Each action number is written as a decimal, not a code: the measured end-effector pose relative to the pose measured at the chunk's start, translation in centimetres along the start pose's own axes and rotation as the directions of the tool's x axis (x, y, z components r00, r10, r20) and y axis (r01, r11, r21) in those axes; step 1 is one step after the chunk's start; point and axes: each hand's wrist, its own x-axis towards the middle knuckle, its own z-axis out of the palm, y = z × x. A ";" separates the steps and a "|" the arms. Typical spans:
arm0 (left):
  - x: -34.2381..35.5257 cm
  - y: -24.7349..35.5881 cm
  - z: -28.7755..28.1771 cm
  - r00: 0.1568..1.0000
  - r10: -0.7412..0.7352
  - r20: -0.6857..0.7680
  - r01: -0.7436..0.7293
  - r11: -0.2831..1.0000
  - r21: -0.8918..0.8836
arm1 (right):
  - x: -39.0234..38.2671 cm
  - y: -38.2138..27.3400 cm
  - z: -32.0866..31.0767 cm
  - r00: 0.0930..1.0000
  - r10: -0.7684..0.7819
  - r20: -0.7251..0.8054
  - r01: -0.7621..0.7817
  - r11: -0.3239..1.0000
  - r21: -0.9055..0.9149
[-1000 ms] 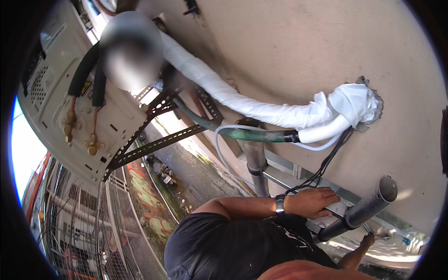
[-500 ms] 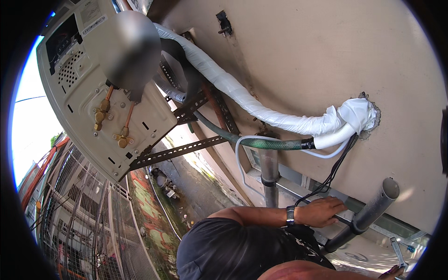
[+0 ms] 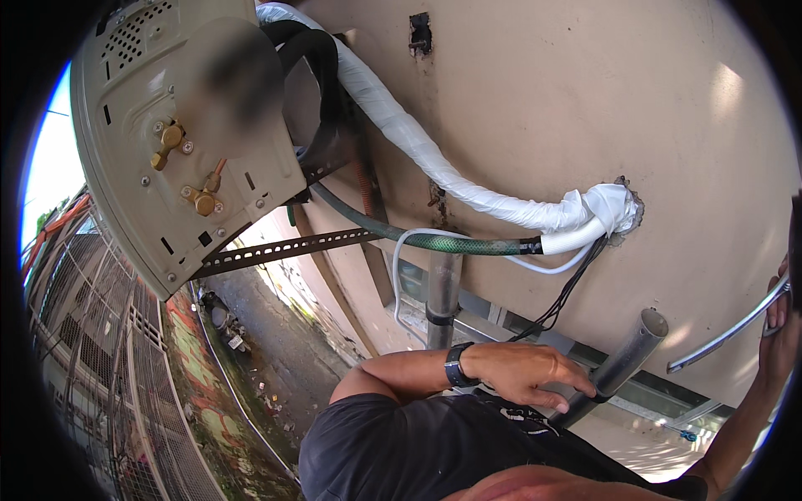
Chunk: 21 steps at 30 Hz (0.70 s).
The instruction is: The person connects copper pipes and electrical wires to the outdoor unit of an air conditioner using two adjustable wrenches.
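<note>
A tool (image 3: 735, 337) is gripped in the right hand (image 3: 777, 338). The left hand (image 3: 518, 371), loosely opened, is held at the pipe (image 3: 628, 355); contact cannot be told. 2 brass valves (image 3: 205, 200) are mounted on the unit (image 3: 117, 192). A white-wrapped line (image 3: 418, 154) is run into the wall (image 3: 535, 100).

Site: outdoors, on the exterior wall (image 3: 568, 108) of a building, raised above an alley (image 3: 276, 367).
Wall fittings: rough-edged hole (image 3: 641, 209); metal-framed window (image 3: 672, 399) beyond a grey pipe (image 3: 631, 355).
Equipment: air-conditioner outdoor unit (image 3: 142, 209) with brass service valves (image 3: 203, 200); perforated metal bracket (image 3: 284, 251) below it.
Line run: white-wrapped line bundle (image 3: 418, 154) along the wall, ending at the hole.
Ground level: pavement well below, apparent parked motorcycle (image 3: 221, 320), colourfully painted wall (image 3: 196, 376).
Surroundings: massed overhead cables (image 3: 83, 292); bright sky (image 3: 52, 150) at the left edge.
Lighting: sun patches on the exterior wall.
</note>
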 end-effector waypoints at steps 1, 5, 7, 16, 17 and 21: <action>-0.2 2.5 -1.4 0.997 0.029 -0.076 -0.034 0.997 -0.067 | 2.4 1.3 1.0 0.993 0.008 0.115 -0.018 0.996 0.084; 2.5 5.9 -5.1 0.629 0.375 -0.681 -0.099 0.908 0.408 | 6.3 3.1 7.6 0.986 0.038 0.160 0.003 0.969 -0.247; 3.2 7.1 -6.0 0.650 0.278 -0.707 -0.180 0.960 0.213 | 7.8 4.0 12.3 0.956 0.066 0.285 -0.024 0.989 -0.148; -0.4 9.3 -11.4 0.224 0.135 -0.965 0.196 0.964 0.180 | 12.4 4.4 21.3 0.737 -0.229 0.636 0.385 0.915 -0.118; -1.8 9.0 -12.3 0.190 0.257 -0.947 0.316 0.898 0.307 | 12.3 4.4 21.9 0.757 -0.275 0.592 0.437 0.888 -0.146; -4.4 7.5 -15.0 0.182 0.438 -0.880 0.690 0.581 0.432 | 14.9 3.9 22.2 0.801 -0.142 0.581 0.306 0.932 -0.195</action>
